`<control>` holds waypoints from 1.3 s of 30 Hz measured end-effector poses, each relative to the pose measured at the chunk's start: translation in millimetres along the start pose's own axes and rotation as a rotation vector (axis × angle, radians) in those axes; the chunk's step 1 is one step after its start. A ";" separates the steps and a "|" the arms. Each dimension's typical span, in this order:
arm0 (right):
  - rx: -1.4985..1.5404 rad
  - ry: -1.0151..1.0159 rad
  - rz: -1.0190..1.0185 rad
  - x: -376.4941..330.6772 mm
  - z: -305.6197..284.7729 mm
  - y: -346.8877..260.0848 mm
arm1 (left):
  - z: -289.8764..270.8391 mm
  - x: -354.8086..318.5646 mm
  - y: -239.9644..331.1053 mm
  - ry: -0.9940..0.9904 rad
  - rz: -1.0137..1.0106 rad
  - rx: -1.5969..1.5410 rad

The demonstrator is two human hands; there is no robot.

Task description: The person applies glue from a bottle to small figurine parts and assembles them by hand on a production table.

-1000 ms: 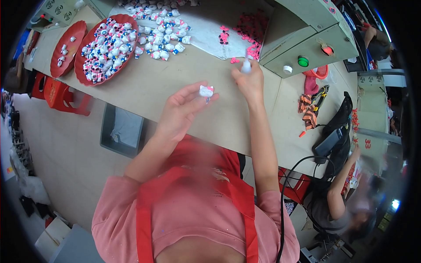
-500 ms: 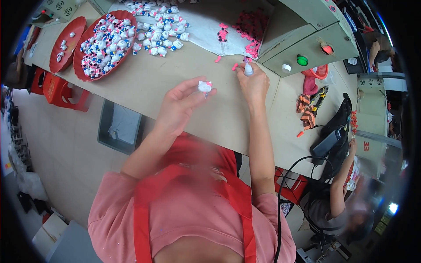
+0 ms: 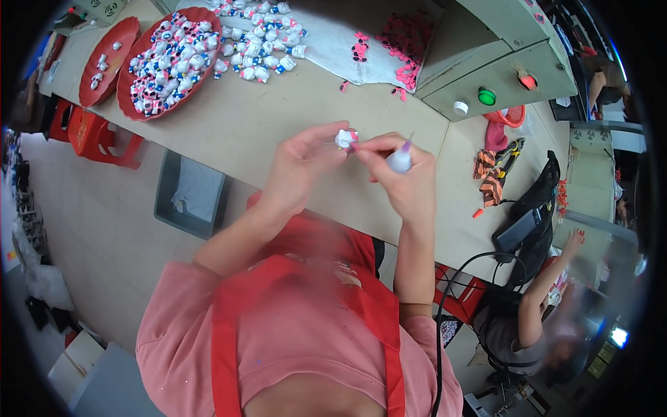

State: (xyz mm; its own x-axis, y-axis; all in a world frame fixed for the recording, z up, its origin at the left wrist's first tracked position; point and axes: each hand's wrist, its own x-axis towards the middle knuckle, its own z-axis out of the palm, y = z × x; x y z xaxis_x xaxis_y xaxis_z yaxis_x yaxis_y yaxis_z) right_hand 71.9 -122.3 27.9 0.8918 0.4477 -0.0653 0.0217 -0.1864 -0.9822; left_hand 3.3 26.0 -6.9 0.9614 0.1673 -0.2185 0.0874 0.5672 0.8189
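My left hand (image 3: 295,170) pinches a small white figurine (image 3: 342,139) with pink on it between thumb and fingers, above the worktable (image 3: 278,104). Close against it comes my right hand (image 3: 410,184), thumb and forefinger pressed together at a tiny pink piece (image 3: 355,146) by the figurine's right side. Whether that piece is stuck to the figurine or only held there, I cannot tell. A small white squeeze bottle (image 3: 399,160) with a purple collar and thin needle tip is tucked in the same right hand, its tip pointing up and away from the figurine.
A red scalloped dish (image 3: 125,97) heaped with figurines stands far left, beside another red dish (image 3: 88,76). Loose figurines (image 3: 260,48) and pink pieces (image 3: 406,45) lie on white sheeting. A grey-green housing (image 3: 500,76) borders the right; a co-worker's arm (image 3: 538,292) shows beyond.
My right hand has come back from the pink pieces toward me, with the bottle, to meet the figurine. My left hand has shifted slightly right.
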 end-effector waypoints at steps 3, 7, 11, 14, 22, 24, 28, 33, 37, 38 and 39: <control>-0.082 0.064 0.093 -4.5 10.0 -10.5 | 4.5 -0.4 3.1 -0.013 0.058 0.042; -0.101 0.114 0.171 -7.9 8.3 -16.8 | 4.2 -3.6 8.0 -0.021 0.090 0.130; -0.088 0.139 0.146 -11.6 9.9 -14.1 | 8.6 -6.2 10.1 -0.025 0.077 0.119; -0.010 0.149 0.135 -11.7 11.3 -13.5 | 9.0 -5.4 11.4 -0.056 0.111 0.061; 0.048 0.130 0.096 -14.7 7.6 -5.6 | 13.8 -6.5 0.9 -0.019 0.140 0.076; 0.008 0.127 0.072 -13.9 11.3 -7.0 | 11.3 -6.1 0.2 -0.009 0.133 0.063; 0.030 0.071 0.054 -10.3 16.4 -2.6 | 9.6 -10.9 2.1 0.043 0.107 0.004; 0.123 0.089 0.117 -9.1 26.4 -2.7 | -5.1 -13.2 9.8 0.046 0.069 0.035; 0.200 -0.062 0.186 13.0 49.7 12.3 | -32.6 -11.5 9.6 0.140 0.024 -0.053; 0.201 -0.063 0.184 19.0 57.3 16.9 | -40.7 -10.8 12.0 0.190 0.009 -0.069; 0.197 -0.080 0.172 25.2 67.7 21.3 | -50.6 -9.1 17.7 0.212 0.063 -0.012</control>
State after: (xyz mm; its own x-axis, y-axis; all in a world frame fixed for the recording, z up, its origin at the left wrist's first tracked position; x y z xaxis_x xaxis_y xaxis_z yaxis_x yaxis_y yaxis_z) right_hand 64.3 -55.8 -6.6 0.8361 0.4933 -0.2399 -0.2222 -0.0952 -0.9703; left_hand -17.1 75.3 -17.3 0.8884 0.3681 -0.2744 0.0241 0.5594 0.8285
